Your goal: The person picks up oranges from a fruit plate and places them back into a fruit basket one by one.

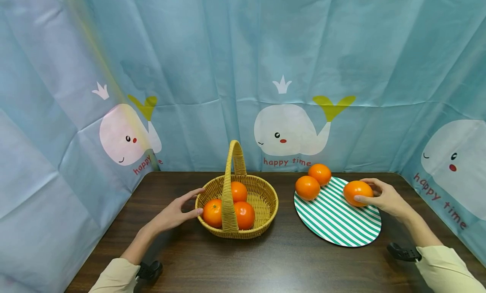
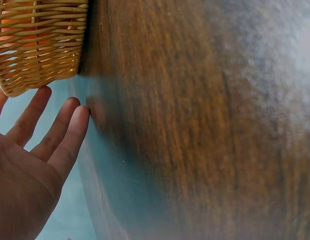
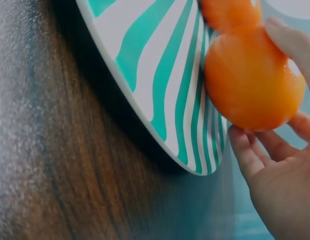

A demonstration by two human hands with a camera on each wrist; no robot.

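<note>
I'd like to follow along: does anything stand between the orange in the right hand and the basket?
Yes: one orange, at the left edge of the striped mat, lies between the held orange and the basket. Lifting over would probably clear it.

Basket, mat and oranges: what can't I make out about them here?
Basket: in the left wrist view, the top and left edges cut it off.
Oranges inside: in the head view, the handle covers parts of them and the basket's front wall hides their undersides.
Held orange: in the head view, the right hand covers part of it.
Mat: in the right wrist view, the top edge cuts it off.
</note>
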